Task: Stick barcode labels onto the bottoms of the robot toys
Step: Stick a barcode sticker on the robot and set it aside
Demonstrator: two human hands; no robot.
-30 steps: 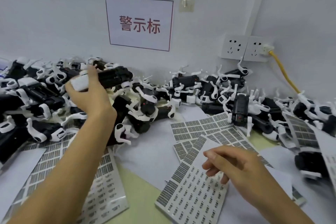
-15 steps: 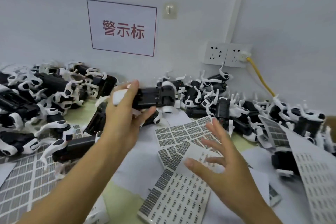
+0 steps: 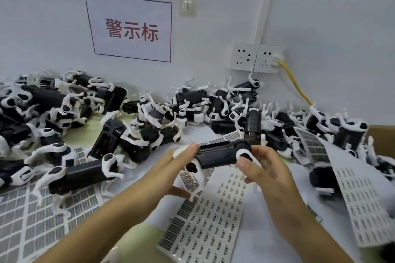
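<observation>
Gripping 1 robot toy between them: left hand and right hand.

Bright, even, diffuse light; source not visible. Shadows soft and faint, mostly under toys in pile. Wall pale grey-blue, flat, no hot spots. Mild sheen on label sheet at lower left. Wide-angle bend: wall corner line leans, lower corners stretched. Overall soft, compressed look; small barcodes unreadable. Motion blur on toy legs near frame centre and at far right edge. Sign sharpest.
</observation>
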